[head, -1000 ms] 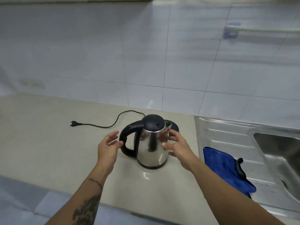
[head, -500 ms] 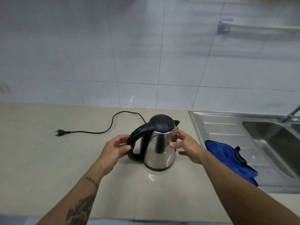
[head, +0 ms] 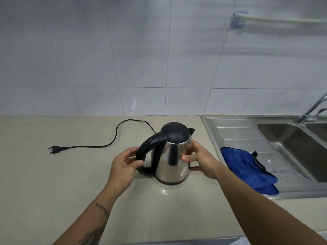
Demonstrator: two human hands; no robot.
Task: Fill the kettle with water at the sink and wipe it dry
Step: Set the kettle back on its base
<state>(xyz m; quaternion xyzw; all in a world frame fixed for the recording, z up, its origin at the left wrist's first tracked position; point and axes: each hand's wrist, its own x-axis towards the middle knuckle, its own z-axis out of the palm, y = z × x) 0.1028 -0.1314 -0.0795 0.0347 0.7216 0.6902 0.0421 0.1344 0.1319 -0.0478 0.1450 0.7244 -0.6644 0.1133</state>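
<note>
A steel kettle (head: 172,161) with a black lid and black handle stands upright on the beige counter (head: 70,183), its lid shut. My left hand (head: 123,167) is closed around the handle. My right hand (head: 200,160) presses against the kettle's right side, fingers wrapped on the steel body. The steel sink (head: 292,145) lies to the right, with its tap (head: 313,108) at the far right edge. A blue cloth (head: 247,167) lies on the sink's drainboard.
A black power cord with its plug (head: 56,149) runs unplugged across the counter behind and left of the kettle. A white tiled wall rises behind. A towel rail (head: 276,19) hangs on the wall at upper right.
My left hand has closed on the kettle's handle and my right hand has settled on its side. The view has shifted, bringing the tap into sight.
</note>
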